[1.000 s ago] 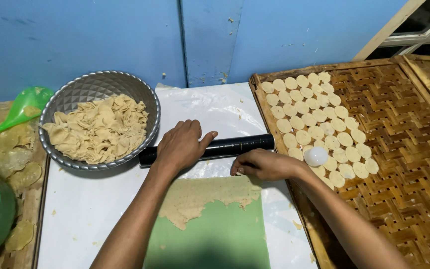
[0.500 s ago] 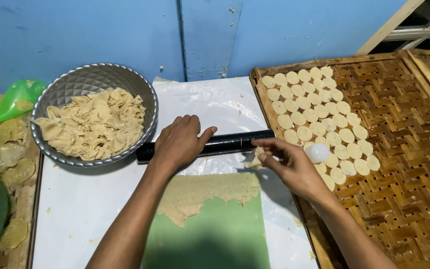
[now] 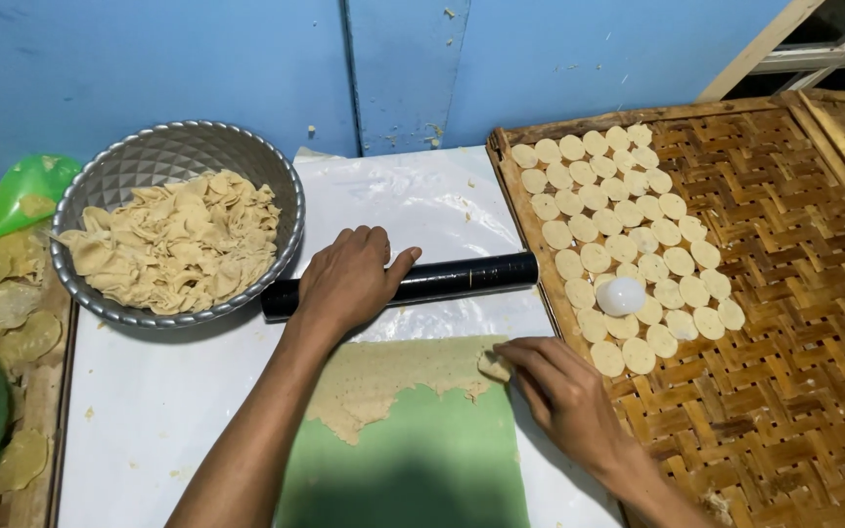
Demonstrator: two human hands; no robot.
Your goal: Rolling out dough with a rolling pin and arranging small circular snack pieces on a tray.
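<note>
White plastic sheeting (image 3: 422,210) is covering the table. Left hand (image 3: 349,282) is pressing flat, fingers together, on the smooth black rolling pin (image 3: 462,278); right hand (image 3: 564,396) is pinching the thin dough sheet's (image 3: 393,376) ragged corner.

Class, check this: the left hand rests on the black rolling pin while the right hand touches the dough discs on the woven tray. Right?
Not quite. In the head view the right hand touches the rolled dough sheet, not the tray's discs. The left hand does rest on the black rolling pin.
</note>
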